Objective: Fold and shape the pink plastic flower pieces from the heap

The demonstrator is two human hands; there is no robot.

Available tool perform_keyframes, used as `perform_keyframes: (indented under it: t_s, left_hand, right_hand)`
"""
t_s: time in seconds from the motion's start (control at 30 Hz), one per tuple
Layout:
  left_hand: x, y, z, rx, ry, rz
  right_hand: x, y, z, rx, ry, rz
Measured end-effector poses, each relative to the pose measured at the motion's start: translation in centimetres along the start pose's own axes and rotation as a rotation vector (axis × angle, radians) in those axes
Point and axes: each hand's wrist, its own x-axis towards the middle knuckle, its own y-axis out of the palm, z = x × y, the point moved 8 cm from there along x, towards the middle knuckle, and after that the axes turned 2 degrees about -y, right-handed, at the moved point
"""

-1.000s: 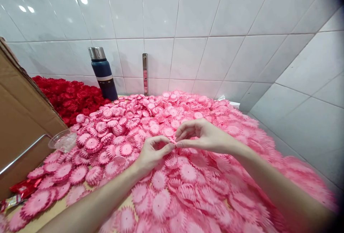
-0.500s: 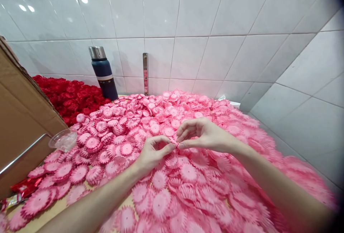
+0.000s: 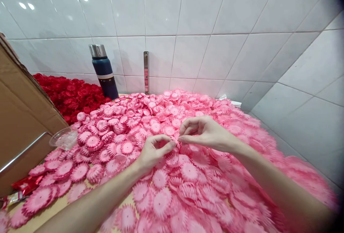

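My left hand (image 3: 154,152) is closed in a pinch, thumb against forefinger, above the middle of a spread heap of pink scalloped discs (image 3: 161,202) that look like layered flower petals. Just to its right, my right hand (image 3: 202,132) also pinches, its fingers curled and the thumb pressed to the forefinger. The two sets of fingertips are almost touching. Whatever sits between them is too small and hidden against the pink discs to make out. Many discs have a small dark hole at the centre.
A pile of red petal pieces (image 3: 72,95) lies behind at the left, beside a dark blue bottle (image 3: 106,77). A cardboard box (image 3: 24,111) and a clear plastic dish (image 3: 63,138) stand left, with red wrappers (image 3: 27,185) near. White tiled walls (image 3: 193,57) bound the back and right.
My right hand has shifted slightly up and right, and the gap between the fingertips is a little wider. My left hand keeps its pinch nearly in place. The view has tilted very slightly.
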Motion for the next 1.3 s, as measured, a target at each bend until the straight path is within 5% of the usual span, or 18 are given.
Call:
perform_keyframes:
  t_s: [0.77, 1.3]
  left_hand:
    - [0.0, 0.3, -0.2, 0.052, 0.022, 0.01]
    - [-0.1, 0.5, -0.2, 0.011, -0.007, 0.034]
  right_hand:
    - [0.0, 0.4, -0.7, 0.113, 0.021, 0.077]
    - [-0.4, 0.5, 0.6, -0.042, 0.044, 0.069]
